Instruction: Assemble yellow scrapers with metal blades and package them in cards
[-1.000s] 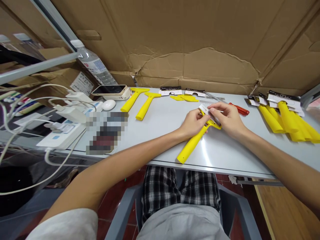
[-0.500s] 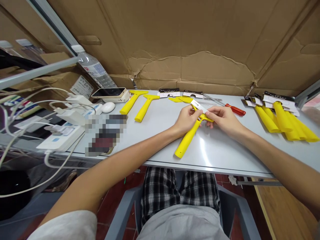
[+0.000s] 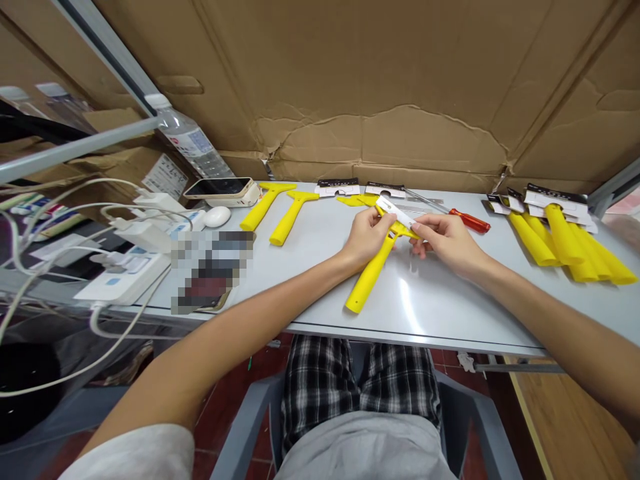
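Between my hands is a yellow scraper (image 3: pixel 369 277), its hollow handle slanting down toward me. A flat whitish blade (image 3: pixel 393 208) lies along its head. My left hand (image 3: pixel 367 235) pinches the head's left end, thumb over the blade. At the other end, my right hand (image 3: pixel 445 240) grips the head and blade with thumb and forefinger. Behind my hands lie flat yellow pieces (image 3: pixel 356 200), partly hidden. A screwdriver with a red handle (image 3: pixel 470 221) rests beyond my right hand, close to a thin metal strip (image 3: pixel 433 201).
Two yellow scrapers (image 3: pixel 294 217) lie to the left. Several carded yellow handles (image 3: pixel 565 237) are piled at right, and two black-and-white cards (image 3: pixel 339 187) lie at the back. A power strip (image 3: pixel 123 277) with cables, a phone (image 3: pixel 220 188) and a bottle (image 3: pixel 193 143) occupy the left side.
Both hands have shifted slightly, the left one a little to the left, and the scraper's handle end has moved slightly left and up. The grip of both hands stays on the head.
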Action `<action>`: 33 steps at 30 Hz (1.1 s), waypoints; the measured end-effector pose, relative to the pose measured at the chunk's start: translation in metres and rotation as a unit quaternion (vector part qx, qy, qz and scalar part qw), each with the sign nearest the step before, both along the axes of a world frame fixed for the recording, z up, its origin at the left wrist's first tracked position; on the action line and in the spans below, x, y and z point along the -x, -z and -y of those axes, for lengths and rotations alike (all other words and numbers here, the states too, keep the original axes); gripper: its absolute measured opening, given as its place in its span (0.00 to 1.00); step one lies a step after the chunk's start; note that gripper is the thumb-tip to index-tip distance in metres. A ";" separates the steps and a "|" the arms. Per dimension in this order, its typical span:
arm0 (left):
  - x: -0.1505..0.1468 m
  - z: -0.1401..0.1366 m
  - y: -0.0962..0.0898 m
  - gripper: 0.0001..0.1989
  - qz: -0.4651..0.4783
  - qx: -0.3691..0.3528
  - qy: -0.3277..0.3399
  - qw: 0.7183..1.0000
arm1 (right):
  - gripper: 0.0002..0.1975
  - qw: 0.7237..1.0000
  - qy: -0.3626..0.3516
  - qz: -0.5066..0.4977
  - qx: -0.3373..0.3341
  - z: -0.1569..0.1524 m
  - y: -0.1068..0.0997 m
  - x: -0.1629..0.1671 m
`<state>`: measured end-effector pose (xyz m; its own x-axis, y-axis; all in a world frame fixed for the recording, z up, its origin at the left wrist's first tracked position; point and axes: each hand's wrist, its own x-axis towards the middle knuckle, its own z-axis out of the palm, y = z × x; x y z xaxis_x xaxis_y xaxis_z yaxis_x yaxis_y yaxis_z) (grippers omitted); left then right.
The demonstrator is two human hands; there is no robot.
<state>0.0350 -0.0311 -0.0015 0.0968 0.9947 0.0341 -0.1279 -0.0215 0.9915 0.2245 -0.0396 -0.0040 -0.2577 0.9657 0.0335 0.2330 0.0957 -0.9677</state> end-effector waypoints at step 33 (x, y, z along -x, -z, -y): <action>0.006 -0.005 0.002 0.18 -0.003 -0.042 0.013 0.999 | 0.29 0.995 -0.008 -0.048 0.088 0.000 -0.004 -0.003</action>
<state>0.0292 -0.0263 -0.0037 0.1225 0.9855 0.1172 -0.1229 -0.1021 0.9872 0.2273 -0.0396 0.0002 -0.2767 0.9546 -0.1100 0.1386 -0.0736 -0.9876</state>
